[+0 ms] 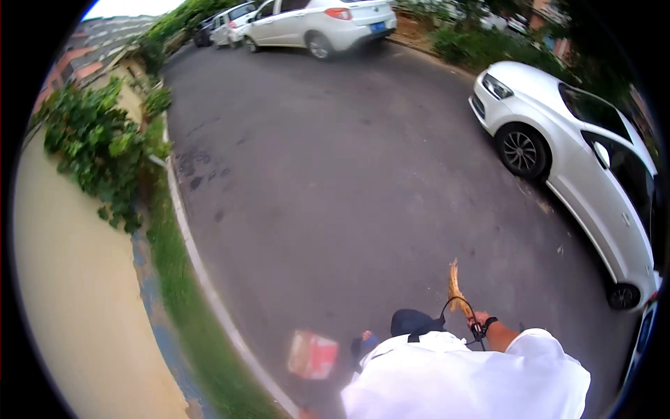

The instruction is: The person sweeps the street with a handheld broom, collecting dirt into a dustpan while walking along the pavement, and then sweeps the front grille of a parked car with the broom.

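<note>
My right hand (480, 322), with a dark band at its wrist, is closed at the lower end of a rough, yellow-brown piece of wood (456, 288) that points forward. A thin black cable (452, 302) loops beside this hand, with small dark fittings like those of a bicycle handlebar; the handlebar itself is mostly hidden. My white shirt (467, 377) covers the bottom of the view. A dark rounded shape (412, 323), perhaps a knee, shows ahead of it. My left hand cannot be made out. A blurred box (312, 355), brown, white and red, is low on the left.
Grey asphalt (314, 174) stretches forward. A white car (579, 153) is parked close on the right, and another white car (324, 28) stands farther ahead. Along the left run a pale kerb (192, 251), grass (178, 293), a cream wall (70, 258) and a leafy vine (98, 146).
</note>
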Demonstrator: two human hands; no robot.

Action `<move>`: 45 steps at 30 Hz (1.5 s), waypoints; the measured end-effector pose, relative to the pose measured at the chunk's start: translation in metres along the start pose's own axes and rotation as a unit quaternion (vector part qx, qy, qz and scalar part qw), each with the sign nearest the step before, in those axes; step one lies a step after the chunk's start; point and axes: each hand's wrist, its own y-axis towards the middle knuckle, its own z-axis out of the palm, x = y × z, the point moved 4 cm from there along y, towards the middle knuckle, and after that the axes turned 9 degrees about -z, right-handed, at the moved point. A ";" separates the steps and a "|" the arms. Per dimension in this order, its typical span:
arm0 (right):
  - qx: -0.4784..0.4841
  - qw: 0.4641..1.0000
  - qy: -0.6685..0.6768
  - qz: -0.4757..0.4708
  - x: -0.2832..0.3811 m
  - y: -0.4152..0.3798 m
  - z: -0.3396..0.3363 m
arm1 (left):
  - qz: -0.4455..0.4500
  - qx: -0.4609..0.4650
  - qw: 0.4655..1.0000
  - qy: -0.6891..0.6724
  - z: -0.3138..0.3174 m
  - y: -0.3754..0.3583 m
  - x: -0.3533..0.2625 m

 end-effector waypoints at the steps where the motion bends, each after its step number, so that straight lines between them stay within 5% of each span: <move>1: 0.028 0.998 0.053 -0.012 0.001 -0.025 0.030 | 0.161 0.086 0.983 -0.003 -0.011 0.010 -0.049; 2: 0.007 0.998 0.055 -0.019 0.007 -0.033 0.036 | 0.321 0.178 0.930 0.006 -0.011 -0.002 -0.097; 6: -0.050 0.995 0.084 -0.001 -0.002 -0.022 0.059 | 0.187 0.285 0.937 -0.076 0.031 0.025 -0.185; 8: -0.052 0.996 0.072 0.012 0.003 -0.002 0.065 | 0.261 0.272 0.914 -0.150 0.061 0.043 -0.221; 9: -0.025 0.993 -0.077 -0.085 -0.021 0.050 0.050 | 0.238 0.273 0.922 -0.134 0.079 0.050 -0.243; 12: -0.043 0.999 0.022 0.022 -0.004 0.085 0.070 | 0.182 0.299 0.934 -0.076 0.140 0.063 -0.317; 16: -0.069 0.976 -0.185 0.093 0.140 0.016 0.137 | 0.149 0.337 0.929 -0.014 0.204 0.071 -0.419; 19: -0.062 0.972 -0.218 -0.061 0.164 0.090 0.143 | 0.101 0.358 0.928 0.008 0.248 0.078 -0.481; 21: -0.106 0.993 0.039 0.018 0.178 0.105 0.149 | 0.069 0.373 0.925 0.023 0.275 0.080 -0.522; 26: -0.168 0.986 0.007 0.002 0.237 0.067 0.169 | 0.007 0.397 0.917 0.047 0.340 0.110 -0.604; 28: -0.154 0.981 0.069 -0.098 0.266 0.023 0.183 | -0.027 0.394 0.918 0.036 0.354 0.134 -0.621; 31: -0.165 0.958 0.235 -0.023 0.232 0.049 0.201 | -0.091 0.401 0.912 -0.003 0.368 0.185 -0.638; 34: -0.142 0.953 0.263 -0.042 0.209 0.068 0.226 | -0.127 0.391 0.911 -0.034 0.396 0.188 -0.679; 35: -0.149 0.961 0.234 -0.016 0.211 0.074 0.238 | -0.139 0.385 0.912 -0.038 0.398 0.180 -0.699; 38: -0.147 0.982 0.115 -0.013 0.203 0.096 0.247 | 0.094 0.373 0.923 0.007 0.446 0.222 -0.720; 39: -0.102 0.981 -0.148 -0.079 0.241 0.087 0.250 | 0.167 0.358 0.918 0.031 0.455 0.224 -0.732; 40: -0.048 0.905 -0.398 -0.138 0.279 0.064 0.256 | 0.231 0.339 0.909 0.071 0.460 0.212 -0.746; 42: -0.025 0.938 -0.335 -0.086 0.311 0.053 0.264 | 0.191 0.353 0.913 0.073 0.448 0.166 -0.790; 44: -0.036 0.932 -0.351 -0.086 0.333 0.047 0.273 | -0.012 0.413 0.910 -0.024 0.445 0.104 -0.855; 45: -0.038 0.931 -0.352 -0.086 0.345 0.048 0.275 | -0.022 0.412 0.910 -0.038 0.460 0.097 -0.871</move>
